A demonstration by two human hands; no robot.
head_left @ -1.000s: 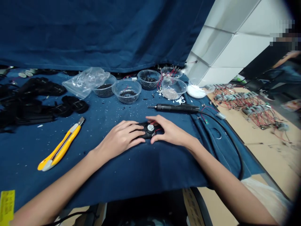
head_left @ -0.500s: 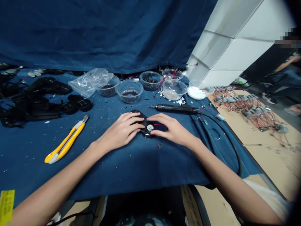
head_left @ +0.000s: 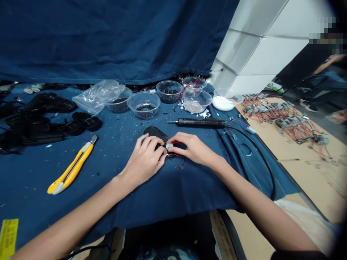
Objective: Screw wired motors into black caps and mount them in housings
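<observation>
The left hand [head_left: 144, 159] and right hand [head_left: 193, 148] were clamped on a black oval plastic housing [head_left: 153, 131], fingertips almost meeting around its round silver part [head_left: 169, 146] and red wires [head_left: 175, 155]. The housing lay on the blue cloth [head_left: 116, 202] just below the electric screwdriver [head_left: 197, 122]. The step in hand looked like seating that part; the next move seemed to call for pressing it home and tucking in the wires
</observation>
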